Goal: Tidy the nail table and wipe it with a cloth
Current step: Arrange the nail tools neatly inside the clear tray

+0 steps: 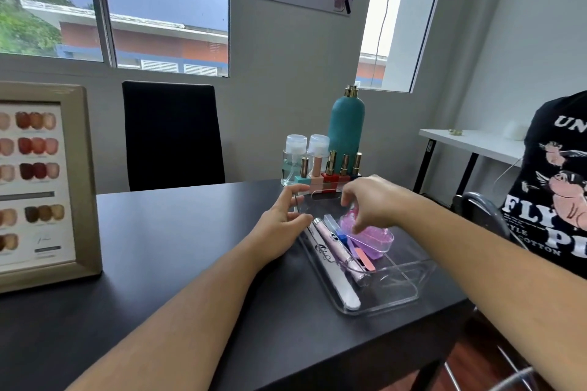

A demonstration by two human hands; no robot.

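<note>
The clear tray sits right of centre in the frame, on the right part of the black table. In it lie a long white file along the left wall, a pink pen beside it, a small orange file and a pink brush at the far end. The left hand pinches the tray's far left corner, forefinger over the wall and thumb on the near side. The right hand reaches in from the right with fingers curled down onto the brush at the far wall; whether it grasps the brush, the wall or nothing cannot be told.

Just behind the tray stands a row of polish bottles, with two pump bottles and a teal bottle behind them. A framed colour chart stands at the left edge of the frame. A black chair stands behind the table, under the window. At the right edge is a person in a black printed shirt, with a white table behind them.
</note>
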